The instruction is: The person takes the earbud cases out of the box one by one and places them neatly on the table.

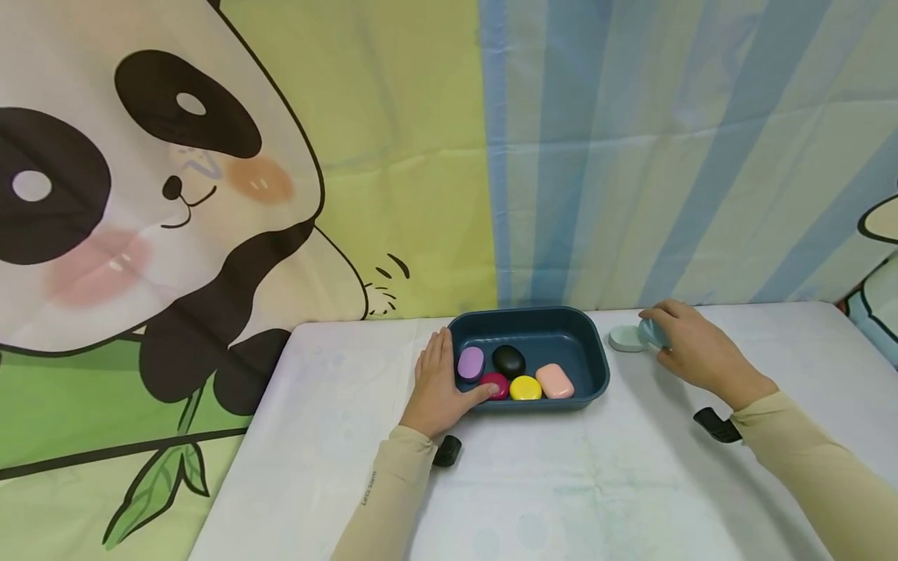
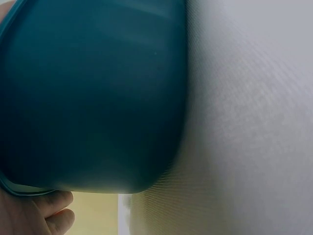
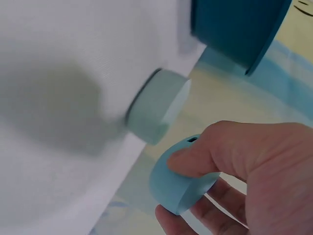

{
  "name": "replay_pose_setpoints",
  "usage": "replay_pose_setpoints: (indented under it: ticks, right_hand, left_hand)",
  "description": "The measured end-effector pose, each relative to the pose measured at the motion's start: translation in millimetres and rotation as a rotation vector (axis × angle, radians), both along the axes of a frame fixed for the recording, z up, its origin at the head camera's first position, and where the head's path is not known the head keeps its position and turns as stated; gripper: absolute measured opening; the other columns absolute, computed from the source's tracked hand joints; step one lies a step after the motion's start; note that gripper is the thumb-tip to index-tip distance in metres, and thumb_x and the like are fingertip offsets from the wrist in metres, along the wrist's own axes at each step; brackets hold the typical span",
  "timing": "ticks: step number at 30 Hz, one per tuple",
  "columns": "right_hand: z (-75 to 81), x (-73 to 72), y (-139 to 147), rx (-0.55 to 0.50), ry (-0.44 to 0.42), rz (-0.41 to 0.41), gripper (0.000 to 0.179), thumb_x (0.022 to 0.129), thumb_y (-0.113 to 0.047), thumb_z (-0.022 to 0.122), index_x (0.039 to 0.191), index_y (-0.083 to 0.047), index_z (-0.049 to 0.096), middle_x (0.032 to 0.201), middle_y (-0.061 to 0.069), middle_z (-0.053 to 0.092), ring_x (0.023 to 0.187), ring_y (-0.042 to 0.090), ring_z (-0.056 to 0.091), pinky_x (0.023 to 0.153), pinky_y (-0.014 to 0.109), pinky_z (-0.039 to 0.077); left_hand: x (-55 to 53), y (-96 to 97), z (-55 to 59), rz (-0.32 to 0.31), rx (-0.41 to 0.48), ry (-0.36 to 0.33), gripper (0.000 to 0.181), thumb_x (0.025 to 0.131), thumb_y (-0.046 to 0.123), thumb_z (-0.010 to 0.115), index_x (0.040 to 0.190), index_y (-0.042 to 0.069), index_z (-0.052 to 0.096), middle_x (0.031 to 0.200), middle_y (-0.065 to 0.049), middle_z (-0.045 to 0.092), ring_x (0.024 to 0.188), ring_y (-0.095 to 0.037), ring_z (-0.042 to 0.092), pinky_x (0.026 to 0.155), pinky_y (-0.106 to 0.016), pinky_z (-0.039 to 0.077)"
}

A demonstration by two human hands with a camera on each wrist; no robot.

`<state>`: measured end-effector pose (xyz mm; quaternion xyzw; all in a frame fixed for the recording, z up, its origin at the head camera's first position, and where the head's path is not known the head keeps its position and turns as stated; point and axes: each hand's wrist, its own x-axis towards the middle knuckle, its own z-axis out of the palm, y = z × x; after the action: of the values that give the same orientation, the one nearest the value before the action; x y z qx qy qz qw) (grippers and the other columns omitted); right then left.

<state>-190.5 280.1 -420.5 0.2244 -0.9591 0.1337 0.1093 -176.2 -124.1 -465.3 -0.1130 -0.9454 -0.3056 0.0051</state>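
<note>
A dark blue rectangular tray (image 1: 564,335) stands near the table's back edge. Inside lie a purple piece (image 1: 471,364), a black oval piece (image 1: 508,361), a magenta piece (image 1: 497,385), a yellow piece (image 1: 525,388) and a pink piece (image 1: 555,381). My left hand (image 1: 438,389) holds the tray's left end, its thumb over the near rim and fingertips at the far corner. Right of the tray, my right hand (image 1: 705,354) grips a light blue rounded piece (image 3: 178,178) with a small dark slot. Beside it a pale green rounded piece (image 1: 627,339) rests on the table.
The white-covered table (image 1: 519,483) meets a hanging cloth backdrop (image 1: 421,156) behind the tray, printed with a panda and blue stripes. Black wrist cameras show below both hands, the right one (image 1: 717,425) by the beige sleeve.
</note>
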Motion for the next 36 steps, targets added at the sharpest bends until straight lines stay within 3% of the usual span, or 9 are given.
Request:
replay_pose_setpoints:
  ticks: [7,17,25,36]
  right_hand:
    - [-6.5,-4.0,12.3,-0.003,0.003,-0.008,0.053,0.072,0.012,0.078,0.121,0.005,0.061,0.116,0.033,0.057,0.101,0.048,0.057,0.080,0.061,0.052]
    - [-16.3,-8.0,22.4,0.000,-0.073,-0.048,0.052,0.071,0.016,0.073,0.120,0.004,0.061,0.114,0.032,0.056,0.102,0.050,0.057,0.079,0.062,0.051]
    - [-25.2,-17.4,26.6,0.034,-0.151,-0.081,0.046,0.079,0.015,0.071,0.123,0.006,0.058,0.122,0.034,0.054,0.113,0.056,0.052,0.089,0.066,0.047]
    - [-24.6,-22.8,27.5,0.073,-0.247,-0.096,0.042,0.085,0.018,0.063,0.125,0.004,0.059,0.132,0.037,0.049,0.122,0.061,0.044,0.091,0.068,0.045]
  left_hand:
    - [0.8,0.5,2.4,0.012,0.002,-0.012,0.125,0.077,0.074,0.068,0.162,0.006,0.007,0.169,-0.011,0.006,0.154,-0.029,0.003,0.123,-0.052,0.004]
    - [0.4,1.1,3.4,0.011,-0.003,-0.022,0.125,0.077,0.074,0.069,0.162,0.007,0.006,0.169,-0.009,0.007,0.155,-0.027,0.002,0.123,-0.050,0.003]
    - [-0.1,-1.1,0.8,0.017,-0.011,-0.024,0.126,0.076,0.077,0.067,0.162,0.009,0.004,0.169,-0.007,0.004,0.155,-0.024,0.001,0.123,-0.048,0.002]
    - [-0.2,-1.3,1.4,-0.004,0.006,0.008,0.126,0.076,0.077,0.067,0.162,0.006,0.007,0.169,-0.010,0.007,0.154,-0.029,0.003,0.123,-0.052,0.004]
